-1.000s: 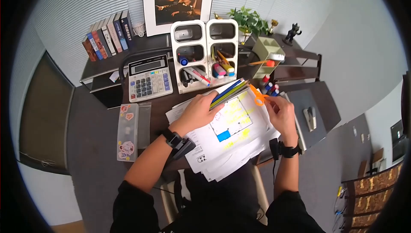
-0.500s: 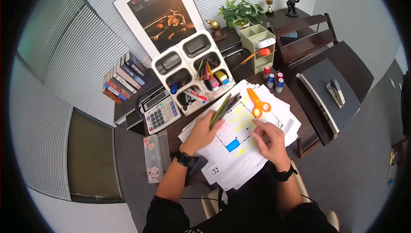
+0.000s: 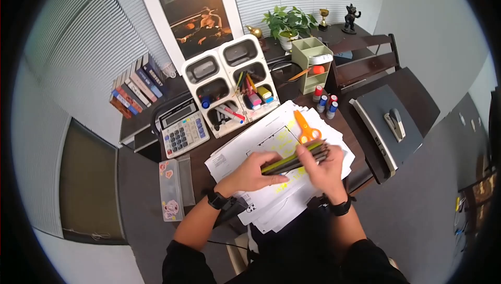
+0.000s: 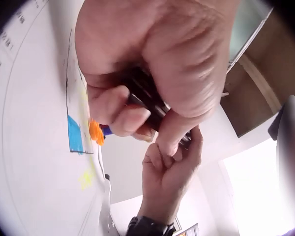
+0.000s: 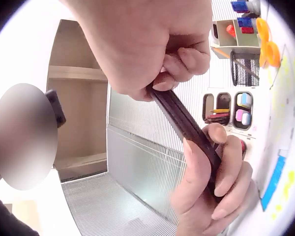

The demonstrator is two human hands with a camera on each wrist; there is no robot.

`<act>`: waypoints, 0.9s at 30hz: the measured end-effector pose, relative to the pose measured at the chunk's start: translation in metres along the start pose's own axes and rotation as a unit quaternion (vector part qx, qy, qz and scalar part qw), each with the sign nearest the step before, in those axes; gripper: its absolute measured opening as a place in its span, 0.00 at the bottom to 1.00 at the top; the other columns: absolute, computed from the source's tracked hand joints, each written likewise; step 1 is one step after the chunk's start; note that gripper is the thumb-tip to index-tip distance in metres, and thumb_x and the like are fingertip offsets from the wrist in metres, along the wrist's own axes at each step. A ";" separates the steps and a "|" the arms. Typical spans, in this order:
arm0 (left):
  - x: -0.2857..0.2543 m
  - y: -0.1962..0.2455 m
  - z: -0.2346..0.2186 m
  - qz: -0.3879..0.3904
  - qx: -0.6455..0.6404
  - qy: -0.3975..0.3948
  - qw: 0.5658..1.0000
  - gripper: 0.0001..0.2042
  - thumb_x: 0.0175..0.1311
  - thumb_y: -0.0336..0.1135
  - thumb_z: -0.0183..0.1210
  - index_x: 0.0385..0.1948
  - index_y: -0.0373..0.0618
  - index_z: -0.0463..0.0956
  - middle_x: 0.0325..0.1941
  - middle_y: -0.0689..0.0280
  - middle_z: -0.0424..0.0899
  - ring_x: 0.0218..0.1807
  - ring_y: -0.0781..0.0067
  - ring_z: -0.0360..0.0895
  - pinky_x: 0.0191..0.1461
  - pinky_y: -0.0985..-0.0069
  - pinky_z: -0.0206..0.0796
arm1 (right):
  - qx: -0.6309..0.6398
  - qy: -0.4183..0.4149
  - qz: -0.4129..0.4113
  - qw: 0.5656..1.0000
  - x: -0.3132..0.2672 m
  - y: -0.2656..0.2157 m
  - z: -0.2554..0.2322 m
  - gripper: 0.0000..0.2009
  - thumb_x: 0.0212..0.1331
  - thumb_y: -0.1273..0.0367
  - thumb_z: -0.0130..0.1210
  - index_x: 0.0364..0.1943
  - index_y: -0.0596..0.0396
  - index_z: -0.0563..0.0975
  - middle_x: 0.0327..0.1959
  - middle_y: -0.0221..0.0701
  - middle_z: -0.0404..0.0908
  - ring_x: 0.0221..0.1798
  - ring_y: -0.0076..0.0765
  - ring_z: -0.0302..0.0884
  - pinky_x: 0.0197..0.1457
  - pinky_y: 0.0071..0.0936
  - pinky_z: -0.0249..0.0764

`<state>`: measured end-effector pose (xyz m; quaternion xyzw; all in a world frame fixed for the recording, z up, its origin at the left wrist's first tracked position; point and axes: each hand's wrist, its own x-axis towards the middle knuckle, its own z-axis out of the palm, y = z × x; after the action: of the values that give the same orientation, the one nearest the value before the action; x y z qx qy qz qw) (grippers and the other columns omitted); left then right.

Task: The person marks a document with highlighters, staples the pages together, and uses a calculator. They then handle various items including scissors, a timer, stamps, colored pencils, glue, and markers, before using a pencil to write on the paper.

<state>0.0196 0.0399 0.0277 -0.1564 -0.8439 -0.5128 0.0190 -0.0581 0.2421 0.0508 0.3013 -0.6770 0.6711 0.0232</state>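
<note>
A bundle of pencils, mostly dark with a yellow-green one on top, is held between both hands above the papers. My left hand grips the bundle's left end, thumb on one side and fingers on the other. Around the right end, where the tips show, my right hand curls its fingers. In the right wrist view the dark pencil shafts run side by side from one hand to the other. Orange scissors lie on the printed sheets, just beyond the right hand.
A white organizer with markers and pencils stands at the back, a calculator to its left. At the left edge lies a clear stickered case. Small red and blue bottles stand by a green holder; a stapler is at right.
The scissors have gone from my right hand onto the papers. My right hand has since moved to the pencils and grips their right end; the bundle has come nearer my body and turned flatter.
</note>
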 end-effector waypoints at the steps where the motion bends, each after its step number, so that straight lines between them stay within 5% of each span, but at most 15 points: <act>1: 0.000 0.003 -0.001 -0.016 -0.080 0.028 0.996 0.18 0.64 0.39 0.69 0.49 0.39 0.77 0.28 0.66 0.78 0.24 0.75 0.76 0.31 0.74 0.69 | -0.003 -0.004 0.034 0.999 0.009 -0.009 -0.006 0.10 0.61 0.69 0.67 0.30 0.63 0.83 0.18 0.26 0.81 0.21 0.14 0.74 0.27 0.20 0.68; 2: -0.001 0.004 0.000 -0.072 -0.242 0.059 0.966 0.20 0.64 0.34 0.69 0.54 0.39 0.74 0.31 0.68 0.78 0.24 0.82 0.76 0.24 0.82 0.66 | -0.066 0.020 0.002 0.998 0.020 -0.010 -0.013 0.10 0.61 0.69 0.67 0.29 0.63 0.83 0.18 0.25 0.81 0.21 0.15 0.73 0.26 0.20 0.68; 5: 0.001 -0.005 -0.013 -0.015 -0.319 0.163 0.934 0.19 0.71 0.31 0.58 0.60 0.35 0.68 0.36 0.61 0.79 0.20 0.79 0.76 0.18 0.83 0.62 | -0.004 0.134 -0.056 0.989 0.074 -0.029 -0.024 0.12 0.66 0.66 0.63 0.27 0.61 0.83 0.18 0.21 0.77 0.18 0.13 0.69 0.22 0.17 0.62; 8: 0.002 -0.013 -0.013 -0.032 -0.315 0.208 0.925 0.17 0.73 0.33 0.55 0.58 0.35 0.69 0.34 0.60 0.79 0.19 0.79 0.75 0.18 0.84 0.62 | -0.084 0.197 -0.110 0.971 0.132 -0.034 -0.026 0.14 0.65 0.65 0.64 0.29 0.66 0.81 0.19 0.21 0.77 0.22 0.12 0.65 0.24 0.18 0.61; 9: 0.002 -0.013 -0.013 -0.050 -0.317 0.214 0.923 0.16 0.73 0.32 0.56 0.57 0.35 0.69 0.34 0.61 0.79 0.19 0.79 0.75 0.18 0.84 0.62 | -0.108 0.199 -0.176 0.958 0.152 -0.026 -0.022 0.15 0.65 0.65 0.65 0.29 0.66 0.80 0.19 0.21 0.77 0.22 0.13 0.64 0.24 0.20 0.62; 13: 0.002 -0.010 -0.013 -0.053 -0.307 0.207 0.927 0.15 0.73 0.32 0.56 0.56 0.36 0.70 0.34 0.62 0.79 0.19 0.80 0.75 0.18 0.84 0.62 | -0.184 0.156 -0.228 0.943 0.196 0.004 0.001 0.17 0.63 0.65 0.66 0.23 0.66 0.78 0.13 0.27 0.73 0.18 0.16 0.61 0.20 0.25 0.61; 15: 0.001 -0.009 -0.013 -0.043 -0.303 0.196 0.932 0.15 0.73 0.32 0.56 0.56 0.37 0.70 0.34 0.63 0.80 0.19 0.81 0.75 0.19 0.85 0.62 | -0.254 0.128 -0.240 0.928 0.202 0.026 0.013 0.20 0.60 0.61 0.68 0.21 0.66 0.78 0.13 0.39 0.77 0.14 0.30 0.70 0.22 0.32 0.67; 18: 0.001 -0.009 -0.015 -0.030 -0.295 0.196 0.935 0.14 0.74 0.32 0.56 0.56 0.37 0.71 0.34 0.63 0.80 0.19 0.81 0.75 0.19 0.85 0.62 | -0.284 0.076 -0.220 0.930 0.193 0.041 0.021 0.21 0.57 0.56 0.70 0.33 0.66 0.82 0.13 0.39 0.78 0.14 0.36 0.74 0.24 0.33 0.71; 21: 0.000 -0.008 -0.014 -0.038 -0.294 0.198 0.934 0.14 0.74 0.32 0.56 0.56 0.37 0.71 0.34 0.63 0.80 0.19 0.82 0.75 0.18 0.85 0.62 | -0.352 0.078 -0.108 0.926 0.161 0.006 0.013 0.38 0.51 0.50 0.74 0.59 0.63 0.74 0.11 0.32 0.76 0.15 0.27 0.74 0.25 0.28 0.71; 25: 0.001 -0.010 -0.013 -0.039 -0.297 0.192 0.934 0.14 0.73 0.31 0.55 0.56 0.37 0.71 0.33 0.63 0.80 0.19 0.82 0.76 0.18 0.85 0.62 | -0.210 0.158 -0.145 0.954 0.109 -0.024 -0.013 0.23 0.58 0.64 0.71 0.53 0.61 0.78 0.11 0.25 0.75 0.16 0.12 0.65 0.21 0.17 0.59; 27: 0.002 -0.012 -0.013 -0.036 -0.293 0.189 0.937 0.13 0.74 0.32 0.55 0.56 0.38 0.71 0.33 0.63 0.80 0.19 0.82 0.75 0.18 0.85 0.62 | -0.178 0.162 -0.150 0.959 0.070 -0.010 -0.026 0.08 0.63 0.71 0.64 0.42 0.60 0.82 0.15 0.21 0.74 0.18 0.09 0.65 0.22 0.14 0.57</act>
<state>0.0126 0.0239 0.0243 -0.0253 -0.6424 -0.7576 0.1129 -0.1204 0.2405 0.0923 0.2774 -0.7198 0.5681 0.2865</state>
